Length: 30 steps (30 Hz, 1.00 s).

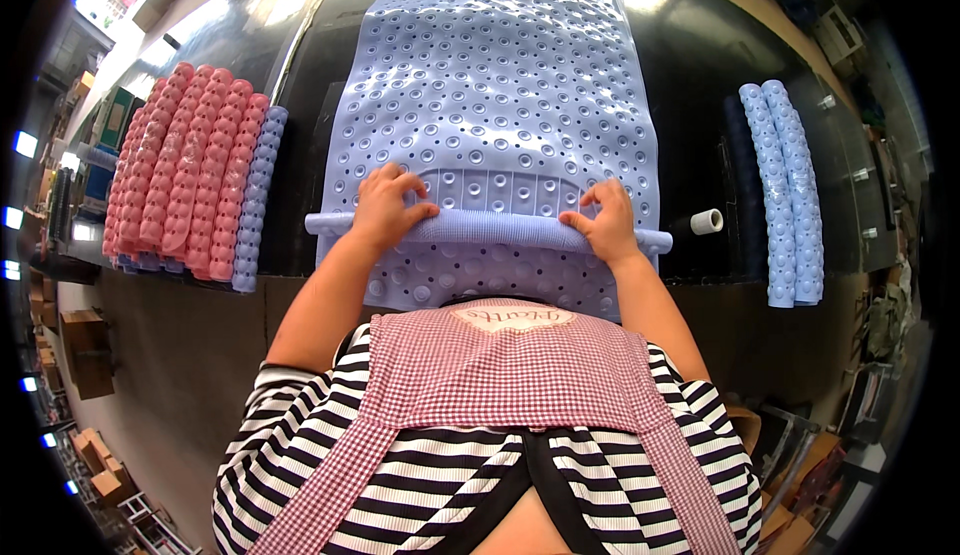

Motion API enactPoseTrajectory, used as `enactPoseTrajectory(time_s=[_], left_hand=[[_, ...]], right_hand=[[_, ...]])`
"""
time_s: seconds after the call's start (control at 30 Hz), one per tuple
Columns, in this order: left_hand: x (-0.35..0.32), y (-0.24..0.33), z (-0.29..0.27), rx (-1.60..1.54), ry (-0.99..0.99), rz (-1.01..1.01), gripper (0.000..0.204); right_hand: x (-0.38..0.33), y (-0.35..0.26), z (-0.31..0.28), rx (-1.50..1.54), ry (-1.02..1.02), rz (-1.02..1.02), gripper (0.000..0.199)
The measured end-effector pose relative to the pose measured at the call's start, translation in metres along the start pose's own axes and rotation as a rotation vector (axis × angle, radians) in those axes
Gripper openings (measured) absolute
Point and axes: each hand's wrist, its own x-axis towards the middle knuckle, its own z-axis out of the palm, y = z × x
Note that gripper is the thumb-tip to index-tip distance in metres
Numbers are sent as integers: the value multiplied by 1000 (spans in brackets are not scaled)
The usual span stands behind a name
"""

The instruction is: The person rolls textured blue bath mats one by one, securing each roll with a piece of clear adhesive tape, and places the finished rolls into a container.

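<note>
A mat (490, 85) lies on the middle of the table (690, 55), running from near to far. A tube (490, 230) lies crosswise over its near part, both ends reaching past the mat's edges. The left hand (385, 205) is at the tube's left part, the right hand (608, 220) at its right. Left of the mat, apart, sits a pile of rolls (185, 175); right of it, a spool (707, 222), then more rolls (780, 195) farther right.

Dark script lettering (512, 316), apparently one word, stands on a pale patch (484, 323) at the chest of the red-and-white checked apron (500, 385). Any marks on the cardboard box (88, 353) at left are too small to read.
</note>
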Motion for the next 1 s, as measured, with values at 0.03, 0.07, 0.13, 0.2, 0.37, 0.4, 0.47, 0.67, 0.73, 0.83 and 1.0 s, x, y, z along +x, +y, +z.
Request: enactPoseTrajectory(time_s=[0.03, 0.07, 0.13, 0.2, 0.37, 0.4, 0.47, 0.67, 0.73, 0.83, 1.0], left_hand=[[9, -4, -1, -1, 4, 1, 32], [18, -9, -1, -147, -103, 106, 31], [19, -15, 2, -307, -176, 228, 28], [10, -24, 3, -208, -61, 470, 29], [-25, -2, 1, 216, 119, 654, 32], [-30, 0, 9, 181, 149, 582, 30], [-38, 9, 14, 188, 207, 503, 29], [-11, 27, 21, 49, 219, 111, 23], [13, 27, 19, -39, 251, 51, 25], [58, 22, 13, 19, 305, 88, 34], [124, 4, 13, -142, 181, -8, 32]], right_hand=[[9, 1, 0, -2, 2, -3, 46], [16, 2, -1, 10, -42, 41, 44], [18, 3, 1, 61, -81, 79, 40], [15, 7, 1, 56, -90, 125, 39], [2, 3, 3, -24, -20, 79, 40], [-5, 0, 1, -118, 72, -29, 39], [-23, -6, -1, -255, 176, -225, 39], [-48, -21, 10, -317, 287, -294, 49], [-27, -5, 11, -274, 208, -237, 49], [21, 11, 13, -176, 178, -165, 47], [90, 10, 15, -186, 182, -20, 34]])
